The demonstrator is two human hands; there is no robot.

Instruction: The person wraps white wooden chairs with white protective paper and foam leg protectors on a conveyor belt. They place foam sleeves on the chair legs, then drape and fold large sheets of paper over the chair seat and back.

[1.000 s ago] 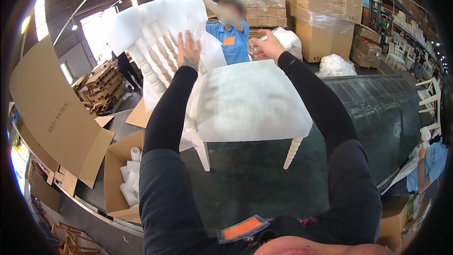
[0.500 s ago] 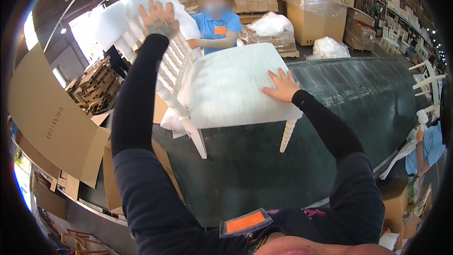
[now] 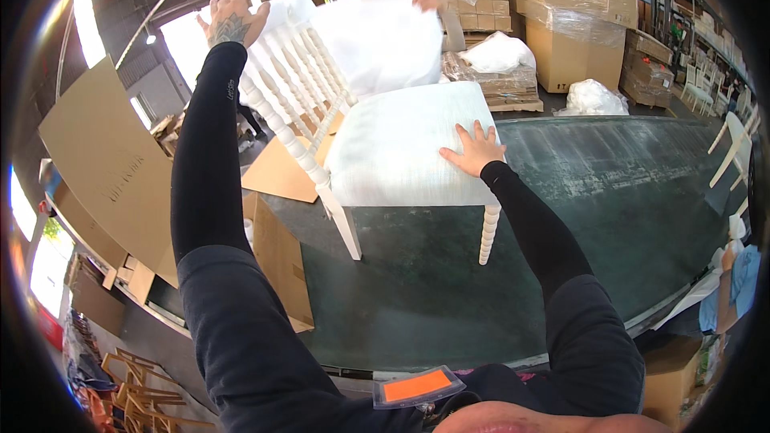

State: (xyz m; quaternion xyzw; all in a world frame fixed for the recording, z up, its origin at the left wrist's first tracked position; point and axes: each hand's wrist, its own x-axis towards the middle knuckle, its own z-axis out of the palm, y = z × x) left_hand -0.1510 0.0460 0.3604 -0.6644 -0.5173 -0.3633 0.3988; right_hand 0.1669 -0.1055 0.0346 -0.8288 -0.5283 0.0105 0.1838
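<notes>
A white chair with turned spindles stands on the dark green table, its pale upholstered seat facing up. My right hand lies flat on the right part of the seat, fingers spread. Up at the top of the spindled chair back, my left hand is open with its fingers apart; whether it touches the rail is hard to tell. Beside the back, a white wrapping sheet hangs in front of a co-worker, whose hand shows at its upper edge. The sheet hides most of that person.
Open cardboard boxes stand at the table's left, with a large brown flap raised there. Behind are wrapped carton stacks and bundled white plastic. Another white chair is at the far right, near a person in blue.
The white sheet has come off the chair back and now hangs to its right, held by the co-worker. My left hand has shifted left; my right hand stays on the seat.
</notes>
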